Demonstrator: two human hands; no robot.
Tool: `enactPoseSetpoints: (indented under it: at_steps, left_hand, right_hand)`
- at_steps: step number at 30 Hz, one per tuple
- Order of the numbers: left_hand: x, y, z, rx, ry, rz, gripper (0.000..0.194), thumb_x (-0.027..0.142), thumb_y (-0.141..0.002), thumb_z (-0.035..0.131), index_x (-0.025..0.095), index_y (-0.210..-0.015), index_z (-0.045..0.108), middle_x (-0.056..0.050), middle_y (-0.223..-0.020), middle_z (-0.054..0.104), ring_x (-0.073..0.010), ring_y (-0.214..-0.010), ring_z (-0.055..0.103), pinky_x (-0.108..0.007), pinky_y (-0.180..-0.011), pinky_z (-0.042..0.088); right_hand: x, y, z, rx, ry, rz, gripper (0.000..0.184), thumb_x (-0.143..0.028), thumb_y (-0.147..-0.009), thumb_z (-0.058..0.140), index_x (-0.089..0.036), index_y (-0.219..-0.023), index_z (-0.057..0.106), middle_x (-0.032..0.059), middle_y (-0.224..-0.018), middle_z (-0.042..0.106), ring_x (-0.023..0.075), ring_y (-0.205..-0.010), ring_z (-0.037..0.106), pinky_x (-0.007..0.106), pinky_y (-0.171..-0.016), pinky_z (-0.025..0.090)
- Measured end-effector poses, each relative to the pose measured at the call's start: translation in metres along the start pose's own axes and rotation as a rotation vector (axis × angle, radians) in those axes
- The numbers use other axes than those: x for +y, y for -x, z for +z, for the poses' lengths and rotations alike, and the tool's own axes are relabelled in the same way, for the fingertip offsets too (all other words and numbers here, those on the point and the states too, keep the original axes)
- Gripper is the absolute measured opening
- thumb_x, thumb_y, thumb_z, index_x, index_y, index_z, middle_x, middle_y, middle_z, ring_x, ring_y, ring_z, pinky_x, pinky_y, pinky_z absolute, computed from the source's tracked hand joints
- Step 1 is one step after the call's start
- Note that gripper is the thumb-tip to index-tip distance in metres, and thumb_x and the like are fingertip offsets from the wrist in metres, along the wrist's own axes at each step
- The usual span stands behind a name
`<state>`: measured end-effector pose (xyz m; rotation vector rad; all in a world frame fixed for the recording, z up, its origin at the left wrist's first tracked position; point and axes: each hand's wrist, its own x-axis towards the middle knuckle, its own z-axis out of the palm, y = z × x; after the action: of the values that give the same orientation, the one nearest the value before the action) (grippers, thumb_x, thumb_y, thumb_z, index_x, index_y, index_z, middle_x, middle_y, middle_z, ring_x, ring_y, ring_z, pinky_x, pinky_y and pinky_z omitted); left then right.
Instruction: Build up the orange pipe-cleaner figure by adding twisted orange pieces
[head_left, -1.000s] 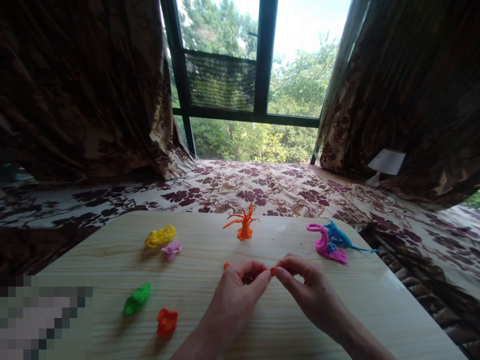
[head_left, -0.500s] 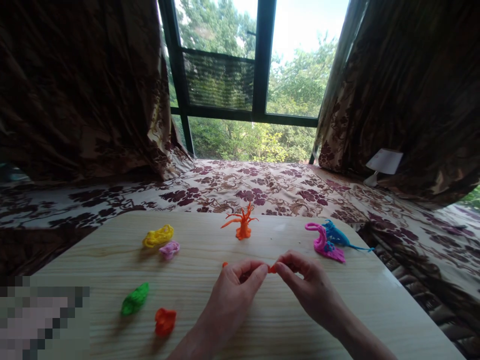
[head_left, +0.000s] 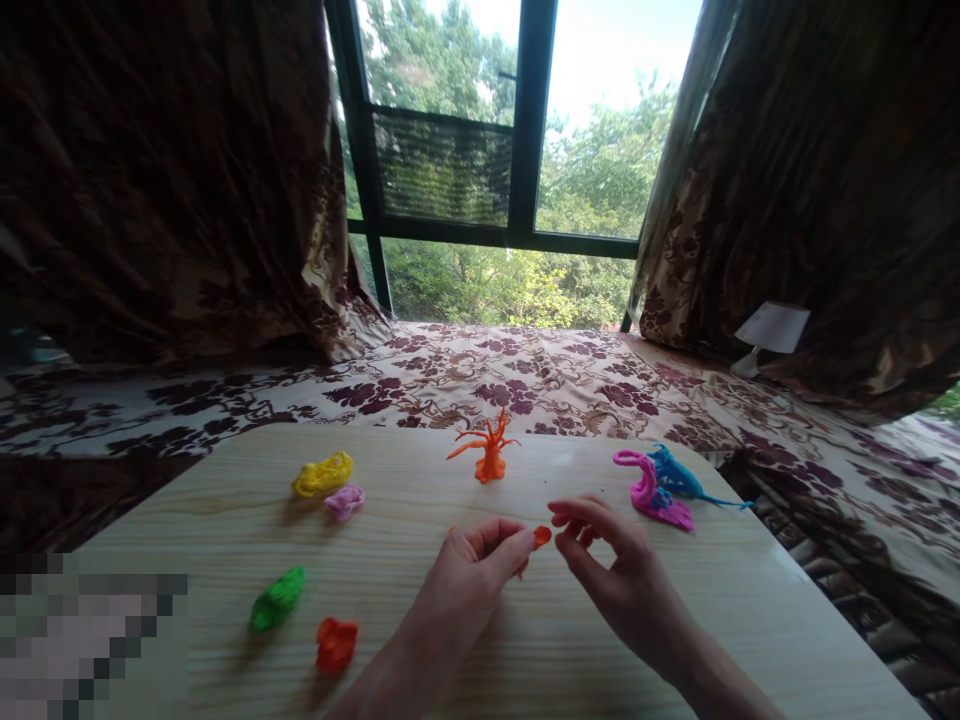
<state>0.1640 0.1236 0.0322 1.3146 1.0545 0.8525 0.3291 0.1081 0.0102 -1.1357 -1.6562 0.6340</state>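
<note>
Between the thumb and fingers of my left hand (head_left: 480, 570) is a small flattened piece of orange modelling clay (head_left: 541, 537). Just right of it, my right hand (head_left: 611, 560) has its thumb and fingertips apart, with nothing between them. Beyond both hands stands an orange clay tree (head_left: 490, 450) with thin bare branches. A bigger orange clay lump (head_left: 336, 645) lies at the near left, close to a green clay lump (head_left: 277, 599). A speck of orange shows behind my left knuckles, mostly hidden.
Yellow clay (head_left: 322, 474) and pale pink clay (head_left: 344, 502) lie at the left of the wooden table (head_left: 405, 490). A magenta clay figure (head_left: 646, 495) and a blue one with a long tail (head_left: 679, 472) rest at the right. A white lamp (head_left: 772, 328) stands beyond.
My right fingers have let go of the orange clay and moved slightly away from it. My left hand still pinches the piece, which now shows more of its flat face.
</note>
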Motion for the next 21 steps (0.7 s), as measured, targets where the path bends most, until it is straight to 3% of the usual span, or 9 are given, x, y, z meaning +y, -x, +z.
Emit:
enactPoseSetpoints:
  at_steps: [5,11,16,21]
  left_hand:
    - [-0.008,-0.002,-0.001,-0.025,-0.013,0.035,0.03,0.041,-0.079,0.05,0.015,-0.072,0.063,0.002,-0.063,0.053,-0.0108,-0.064,0.045,-0.022,-0.064,0.036]
    - [-0.011,-0.003,0.001,0.045,-0.121,0.138,0.029,0.041,-0.08,0.049,0.018,-0.09,0.064,-0.001,-0.075,0.063,-0.0143,-0.073,0.053,-0.024,-0.07,0.04]
    - [-0.012,-0.001,0.003,0.051,-0.214,0.155,0.023,0.038,-0.078,0.053,0.017,-0.081,0.064,-0.001,-0.077,0.065,-0.0152,-0.077,0.055,-0.024,-0.073,0.04]
    - [-0.015,-0.003,0.003,0.033,-0.194,0.134,0.026,0.041,-0.078,0.052,0.018,-0.079,0.063,0.0,-0.072,0.062,-0.013,-0.07,0.052,-0.022,-0.065,0.04]
  right_hand:
    - [-0.004,0.0,0.002,-0.032,0.023,-0.103,0.016,-0.014,-0.081,0.052,-0.021,-0.092,0.06,0.0024,-0.089,0.056,0.0121,-0.075,0.053,0.025,-0.066,0.044]
    - [-0.004,-0.001,0.0,-0.039,0.031,-0.051,0.01,-0.015,-0.082,0.052,-0.019,-0.082,0.06,0.0005,-0.078,0.055,0.0111,-0.068,0.051,0.025,-0.062,0.042]
    - [-0.005,0.0,-0.001,-0.078,0.011,-0.023,0.011,-0.015,-0.082,0.051,-0.019,-0.082,0.061,-0.0006,-0.076,0.055,0.0106,-0.067,0.051,0.024,-0.061,0.041]
    - [-0.007,-0.001,-0.002,-0.072,-0.001,0.045,0.012,-0.02,-0.084,0.05,-0.021,-0.088,0.062,-0.0002,-0.083,0.057,0.0113,-0.074,0.053,0.023,-0.064,0.041]
